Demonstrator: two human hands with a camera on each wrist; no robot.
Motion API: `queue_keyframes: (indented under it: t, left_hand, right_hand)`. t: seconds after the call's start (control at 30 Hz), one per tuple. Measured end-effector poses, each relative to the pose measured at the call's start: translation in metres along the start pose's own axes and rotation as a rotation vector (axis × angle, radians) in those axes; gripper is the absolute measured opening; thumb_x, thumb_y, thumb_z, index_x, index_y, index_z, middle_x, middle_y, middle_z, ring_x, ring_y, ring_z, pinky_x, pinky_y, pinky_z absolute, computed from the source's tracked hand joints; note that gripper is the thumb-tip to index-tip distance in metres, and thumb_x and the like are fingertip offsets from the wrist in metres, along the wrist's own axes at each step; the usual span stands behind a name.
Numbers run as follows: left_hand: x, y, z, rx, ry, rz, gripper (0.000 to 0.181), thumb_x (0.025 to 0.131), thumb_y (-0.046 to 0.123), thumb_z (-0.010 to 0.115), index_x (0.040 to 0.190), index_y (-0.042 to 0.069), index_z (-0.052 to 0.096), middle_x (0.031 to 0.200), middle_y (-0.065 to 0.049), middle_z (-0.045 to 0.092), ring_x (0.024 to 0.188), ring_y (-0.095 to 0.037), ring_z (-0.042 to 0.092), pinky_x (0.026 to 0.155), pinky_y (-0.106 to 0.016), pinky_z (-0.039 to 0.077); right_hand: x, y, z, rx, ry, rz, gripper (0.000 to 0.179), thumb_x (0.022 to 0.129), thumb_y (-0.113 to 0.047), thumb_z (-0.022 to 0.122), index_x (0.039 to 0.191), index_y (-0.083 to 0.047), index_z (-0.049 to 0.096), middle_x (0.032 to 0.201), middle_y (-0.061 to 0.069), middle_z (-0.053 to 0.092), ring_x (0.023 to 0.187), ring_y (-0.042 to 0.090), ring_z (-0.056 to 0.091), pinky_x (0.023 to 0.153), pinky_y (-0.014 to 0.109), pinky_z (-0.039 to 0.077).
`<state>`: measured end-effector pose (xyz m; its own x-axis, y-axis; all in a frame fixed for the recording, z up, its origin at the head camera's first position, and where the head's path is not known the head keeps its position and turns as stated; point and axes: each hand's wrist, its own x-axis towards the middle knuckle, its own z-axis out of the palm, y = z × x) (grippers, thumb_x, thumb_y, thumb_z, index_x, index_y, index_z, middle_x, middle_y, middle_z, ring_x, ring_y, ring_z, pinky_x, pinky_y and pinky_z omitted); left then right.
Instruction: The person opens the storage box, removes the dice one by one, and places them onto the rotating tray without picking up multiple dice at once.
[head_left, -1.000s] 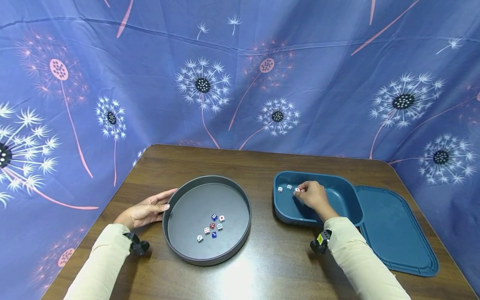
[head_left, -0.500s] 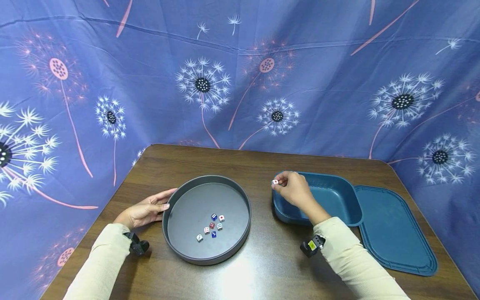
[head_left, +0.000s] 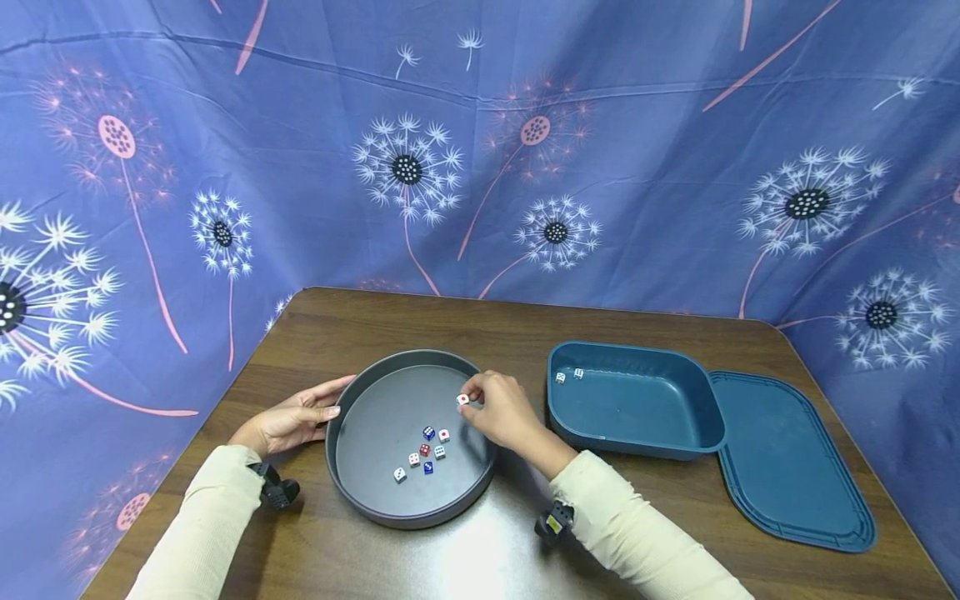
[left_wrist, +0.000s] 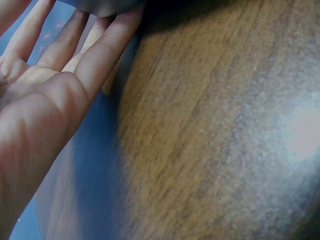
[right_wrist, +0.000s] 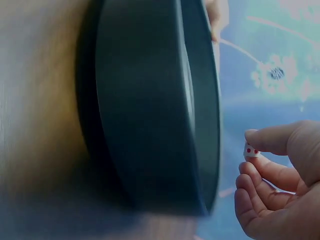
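Observation:
My right hand (head_left: 506,408) pinches a white die (head_left: 462,400) between thumb and fingertips, above the right part of a round dark grey tray (head_left: 375,517). The right wrist view shows red pips on this die (right_wrist: 251,150), above the rim's level. Inside the tray lie several dice: white ones such as this white die (head_left: 400,475), a red die (head_left: 424,450), and blue ones such as this blue die (head_left: 428,433). My left hand (head_left: 292,421) rests with extended fingers and thumb against the tray's left side; the left wrist view shows fingertips (left_wrist: 131,17) touching the wall.
Right of the tray stands a blue rectangular container (head_left: 637,400) with two white dice (head_left: 560,378) in its far left corner. Its flat blue lid (head_left: 798,467) lies beyond it on the wooden table (head_left: 517,333). A dandelion-patterned cloth (head_left: 637,125) hangs behind.
My right hand has lifted the white die out of the blue container and carried it left to above the round tray. My left hand has stayed at the tray's side.

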<state>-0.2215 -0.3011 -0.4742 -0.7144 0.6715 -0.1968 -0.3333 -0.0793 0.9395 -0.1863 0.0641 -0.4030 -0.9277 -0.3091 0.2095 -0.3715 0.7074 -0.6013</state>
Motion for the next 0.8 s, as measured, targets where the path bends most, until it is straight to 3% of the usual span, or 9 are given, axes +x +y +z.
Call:
queue_keyframes:
  t: [0.43, 0.6, 0.8]
  left_hand:
    - [0.0, 0.0, 0.0, -0.024, -0.017, 0.0, 0.061, 0.1, -0.002, 0.04, 0.154, 0.018, 0.02, 0.149, 0.001, 0.037, 0.127, -0.017, 0.047, 0.099, -0.043, 0.042]
    - [0.001, -0.001, 0.0, -0.021, -0.005, -0.001, 0.06, 0.1, -0.001, 0.042, 0.154, 0.017, 0.021, 0.148, 0.001, 0.038, 0.126, -0.018, 0.048, 0.098, -0.043, 0.043]
    - [0.0, 0.0, 0.001, -0.034, -0.02, 0.005, 0.061, 0.1, -0.001, 0.04, 0.154, 0.018, 0.02, 0.148, 0.002, 0.038, 0.126, -0.017, 0.048, 0.099, -0.043, 0.043]
  right_hand:
    - [-0.004, -0.026, 0.061, 0.074, -0.044, -0.049, 0.01, 0.076, -0.013, 0.078, 0.082, -0.009, 0.071, 0.075, -0.002, 0.059, 0.067, 0.005, 0.05, 0.063, 0.019, 0.039]
    - [-0.008, -0.028, 0.073, 0.07, -0.021, -0.058, 0.01, 0.074, -0.012, 0.078, 0.081, -0.008, 0.071, 0.074, -0.003, 0.058, 0.066, 0.005, 0.05, 0.063, 0.019, 0.04]
    - [-0.012, -0.027, 0.087, 0.068, 0.044, -0.138, 0.01, 0.074, -0.012, 0.077, 0.08, -0.009, 0.07, 0.072, -0.005, 0.055, 0.065, 0.005, 0.049, 0.061, 0.02, 0.039]
